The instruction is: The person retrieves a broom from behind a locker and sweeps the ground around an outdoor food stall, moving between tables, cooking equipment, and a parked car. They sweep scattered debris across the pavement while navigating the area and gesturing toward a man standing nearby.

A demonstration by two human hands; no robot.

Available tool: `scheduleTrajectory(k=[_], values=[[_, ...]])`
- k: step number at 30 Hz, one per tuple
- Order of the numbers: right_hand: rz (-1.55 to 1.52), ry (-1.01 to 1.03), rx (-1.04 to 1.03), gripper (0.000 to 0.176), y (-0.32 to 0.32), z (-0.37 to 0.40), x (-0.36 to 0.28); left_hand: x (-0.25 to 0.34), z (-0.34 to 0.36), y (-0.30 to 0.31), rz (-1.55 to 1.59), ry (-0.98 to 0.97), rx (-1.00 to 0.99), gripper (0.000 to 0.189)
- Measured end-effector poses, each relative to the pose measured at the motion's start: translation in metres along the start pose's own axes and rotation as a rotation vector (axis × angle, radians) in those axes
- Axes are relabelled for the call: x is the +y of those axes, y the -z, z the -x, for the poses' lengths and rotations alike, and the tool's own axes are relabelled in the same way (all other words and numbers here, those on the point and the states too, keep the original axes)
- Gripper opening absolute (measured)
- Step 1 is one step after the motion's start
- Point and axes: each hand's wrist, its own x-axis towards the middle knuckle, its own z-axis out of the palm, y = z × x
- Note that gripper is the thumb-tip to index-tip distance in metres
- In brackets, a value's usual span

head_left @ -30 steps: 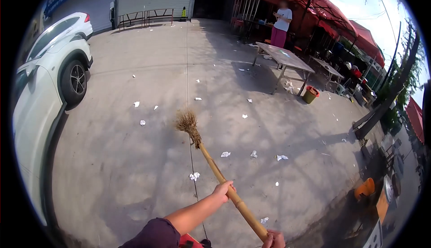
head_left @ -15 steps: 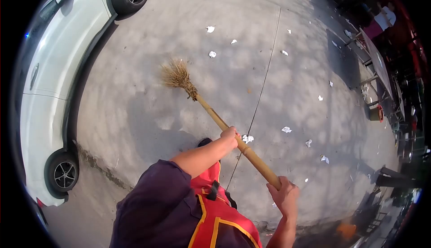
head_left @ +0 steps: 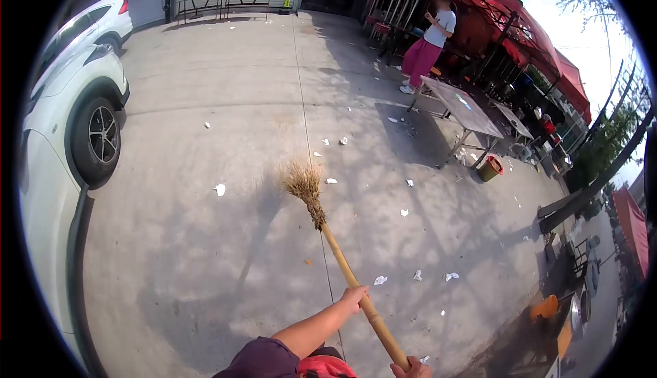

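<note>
A broom with a long bamboo handle (head_left: 375, 318) and straw-coloured twig bristles (head_left: 303, 185) slants across the pavement in front of me. My left hand (head_left: 355, 297) is wrapped round the middle of the handle. Close to its top end, my right hand (head_left: 412, 368) grips it too, partly cut off by the bottom edge of the view. The bristles look slightly blurred and are close to the ground. A crumpled white paper scrap (head_left: 331, 181) lies just right of them, and another scrap (head_left: 220, 190) lies off to the left.
A white car (head_left: 51, 152) stands along the left. At the right are a folding table (head_left: 460, 106), a bucket (head_left: 491, 168) and a person (head_left: 435, 35) by red canopies. More scraps (head_left: 381, 280) dot the concrete; benches (head_left: 222, 3) stand at the back.
My view has tilted up, bringing the person, canopies and back wall into sight. The broom has shifted forward over the concrete, with both hands still round its handle.
</note>
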Motion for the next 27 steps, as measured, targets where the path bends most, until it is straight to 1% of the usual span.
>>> scheduleTrajectory(k=[1, 2, 3, 5, 6, 7, 8, 9, 11, 13, 16, 17, 19, 20, 21, 22, 23, 24, 25, 26, 27], values=[[-0.217, -0.014, -0.019, 0.057, -0.01, -0.007, 0.03, 0.002, -0.002, 0.003, -0.003, 0.008, -0.014, 0.013], [-0.431, -0.025, -0.042, 0.062, -0.019, -0.02, 0.058, 0.007, -0.003, 0.006, 0.038, 0.021, 0.013, 0.014], [-0.386, -0.013, -0.111, 0.065, -0.013, -0.033, 0.063, 0.012, -0.002, 0.012, 0.088, 0.037, 0.045, 0.015], [-0.384, 0.116, -0.189, 0.063, -0.03, -0.078, 0.076, 0.027, -0.01, 0.03, 0.229, 0.038, 0.095, 0.018], [-0.382, 0.18, -0.23, 0.063, -0.038, -0.095, 0.079, 0.045, -0.004, 0.035, 0.288, 0.009, 0.161, 0.017], [-0.324, 0.195, -0.244, 0.058, 0.007, -0.098, 0.014, 0.061, 0.005, 0.042, 0.348, -0.013, 0.23, 0.016], [-0.151, 0.324, -0.205, 0.042, 0.054, -0.106, -0.05, 0.073, 0.001, 0.059, 0.392, -0.033, 0.258, 0.015], [0.026, 0.454, -0.162, 0.03, 0.083, -0.115, -0.097, 0.088, -0.005, 0.08, 0.439, -0.055, 0.282, 0.015], [0.113, 0.551, -0.23, 0.029, 0.066, -0.154, -0.119, 0.117, -0.019, 0.133, 0.464, -0.076, 0.275, 0.014], [0.209, 0.69, -0.295, 0.032, 0.059, -0.185, -0.167, 0.152, -0.001, 0.158, 0.617, -0.03, 0.32, 0.02], [0.287, 0.87, -0.253, 0.032, 0.035, -0.205, -0.248, 0.186, -0.004, 0.208, 0.831, -0.133, 0.493, 0.027], [0.311, 0.843, -0.28, 0.032, 0.039, -0.214, -0.264, 0.194, -0.013, 0.221, 0.882, -0.126, 0.562, 0.028], [0.357, 0.783, -0.331, 0.03, 0.055, -0.234, -0.292, 0.221, -0.049, 0.236, 0.925, -0.185, 0.62, 0.028], [0.315, 0.74, -0.283, 0.03, 0.066, -0.248, -0.297, 0.239, -0.057, 0.232, 0.946, -0.215, 0.645, 0.027], [0.277, 0.696, -0.235, 0.03, 0.081, -0.261, -0.294, 0.247, -0.072, 0.218, 0.829, -0.202, 0.641, 0.028], [0.269, 0.661, -0.225, 0.028, 0.091, -0.268, -0.288, 0.255, -0.08, 0.185, 0.709, -0.192, 0.635, 0.028], [0.259, 0.636, -0.196, 0.026, 0.101, -0.277, -0.288, 0.269, -0.078, 0.145, 0.629, -0.142, 0.626, 0.029], [0.267, 0.575, -0.128, 0.023, 0.115, -0.271, -0.296, 0.284, -0.078, 0.107, 0.623, -0.067, 0.687, 0.027], [0.275, 0.51, -0.065, 0.021, 0.13, -0.26, -0.307, 0.281, -0.103, 0.092, 0.524, -0.05, 0.632, 0.024], [0.266, 0.438, -0.033, 0.024, 0.144, -0.248, -0.322, 0.29, -0.102, 0.06, 0.56, 0.021, 0.561, 0.022], [0.266, 0.366, -0.006, 0.027, 0.152, -0.24, -0.331, 0.298, -0.104, 0.029, 0.468, 0.039, 0.575, 0.018]])
